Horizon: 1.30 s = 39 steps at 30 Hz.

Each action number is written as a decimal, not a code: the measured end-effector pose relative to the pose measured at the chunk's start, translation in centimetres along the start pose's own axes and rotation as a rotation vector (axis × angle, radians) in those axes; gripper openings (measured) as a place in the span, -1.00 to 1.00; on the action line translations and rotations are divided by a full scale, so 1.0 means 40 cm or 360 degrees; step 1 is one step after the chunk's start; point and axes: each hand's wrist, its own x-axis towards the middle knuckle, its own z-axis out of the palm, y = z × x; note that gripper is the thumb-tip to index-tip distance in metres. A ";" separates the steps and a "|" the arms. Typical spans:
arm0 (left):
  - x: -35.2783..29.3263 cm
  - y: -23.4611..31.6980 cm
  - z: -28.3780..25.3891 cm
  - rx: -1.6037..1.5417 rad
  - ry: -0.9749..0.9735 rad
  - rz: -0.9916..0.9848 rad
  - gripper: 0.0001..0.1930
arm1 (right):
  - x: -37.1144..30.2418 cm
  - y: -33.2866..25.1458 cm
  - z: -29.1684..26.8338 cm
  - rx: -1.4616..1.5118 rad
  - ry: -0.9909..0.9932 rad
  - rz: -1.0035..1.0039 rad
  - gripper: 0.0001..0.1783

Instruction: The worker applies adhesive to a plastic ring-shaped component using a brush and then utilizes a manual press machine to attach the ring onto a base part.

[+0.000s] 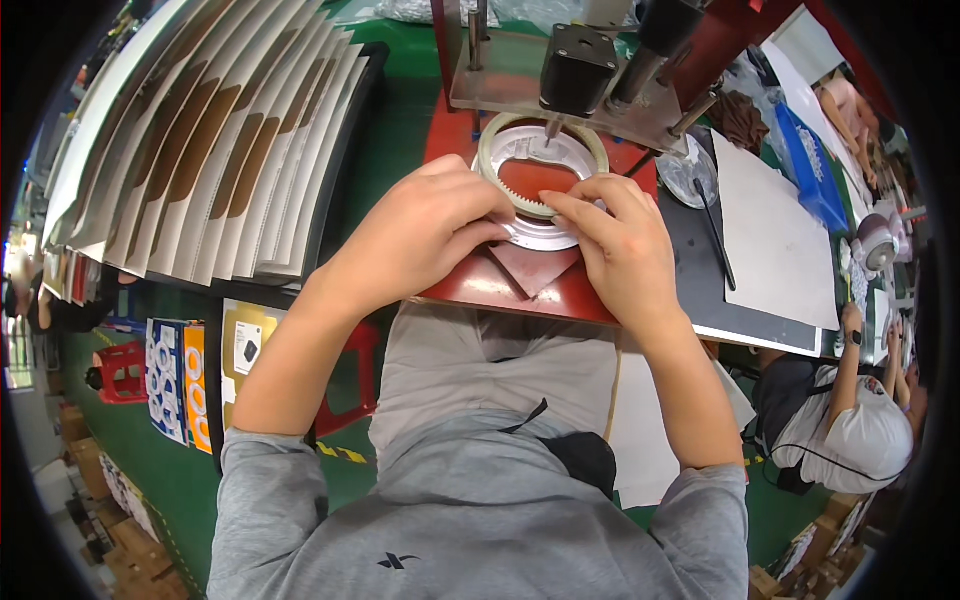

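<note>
Head view: left hand (435, 215) and right hand (615, 235) flank the near side of a white ring (540, 237), seemingly placed so that both sides can be steadied evenly. Left: fingers curled, thumb and fingertips close together at the ring's near-left edge. Right: thumb and index finger bent inward, only slightly apart, touching the near-right edge by a toothed strip. Cannot tell whether either pinches firmly or merely presses.

A cream hoop (486, 150) sits around the white ring's far part, probably as a locating collar. Both lie on a red base plate (445, 140), beneath a clear plate (510, 90) carrying a black block (578, 68); the placing looks like alignment under that fixture. A dull reddish sheet (535, 270) pokes out on the near side.

Farther left: fanned white-and-brown sheets (235, 160), probably racked for easy reach. Right: black stick (715, 240) beside a pale sheet (775, 230); far right, blue bin (810, 170).
</note>
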 end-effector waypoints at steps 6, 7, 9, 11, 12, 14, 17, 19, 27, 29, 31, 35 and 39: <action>0.003 -0.017 -0.008 -0.0077 -0.0157 -0.0055 -0.88 | 0.002 0.004 0.003 0.0045 0.0002 0.0046 -0.70; 0.006 -0.021 -0.011 -0.0092 -0.0184 -0.0056 -0.88 | 0.003 0.004 0.005 0.0056 0.0009 0.0057 -0.69; 0.008 -0.028 -0.014 -0.0138 -0.0211 -0.0083 -0.89 | 0.008 0.004 0.007 0.0071 0.0004 0.0050 -0.69; 0.009 -0.031 -0.014 -0.0125 -0.0211 -0.0071 -0.89 | 0.010 0.007 0.006 0.0111 -0.0023 0.0052 -0.69; 0.008 -0.031 -0.012 -0.0108 -0.0212 -0.0043 -0.89 | 0.012 0.006 0.002 0.0122 -0.0034 0.0046 -0.69; 0.001 -0.026 -0.002 -0.0094 -0.0155 -0.0059 -0.89 | 0.015 0.001 -0.005 0.0117 -0.0073 0.0050 -0.69; -0.023 -0.009 0.016 -0.0008 -0.0065 -0.0051 -0.87 | 0.016 0.003 -0.009 0.0115 -0.0080 0.0038 -0.70; -0.033 0.013 0.019 0.0167 0.0085 -0.0045 -0.85 | 0.019 0.006 -0.007 0.0127 -0.0077 0.0029 -0.70; -0.100 0.044 0.061 0.0337 0.0246 -0.0148 -0.64 | 0.037 0.010 -0.015 0.0127 -0.0145 -0.0077 -0.70; -0.096 0.038 0.064 0.0269 0.0275 -0.0142 -0.64 | 0.031 0.009 -0.022 0.0038 -0.0152 -0.0080 -0.71; -0.101 0.036 0.070 0.0207 0.0311 -0.0124 -0.63 | 0.026 0.004 -0.017 0.0002 -0.0140 -0.0136 -0.71; -0.126 0.040 0.093 0.0163 0.0357 -0.0185 -0.59 | 0.013 -0.026 -0.017 -0.0113 -0.0138 -0.0166 -0.71; -0.141 0.058 0.115 0.0212 0.0450 -0.0318 -0.55 | 0.004 -0.064 -0.020 -0.0168 -0.0088 -0.0115 -0.72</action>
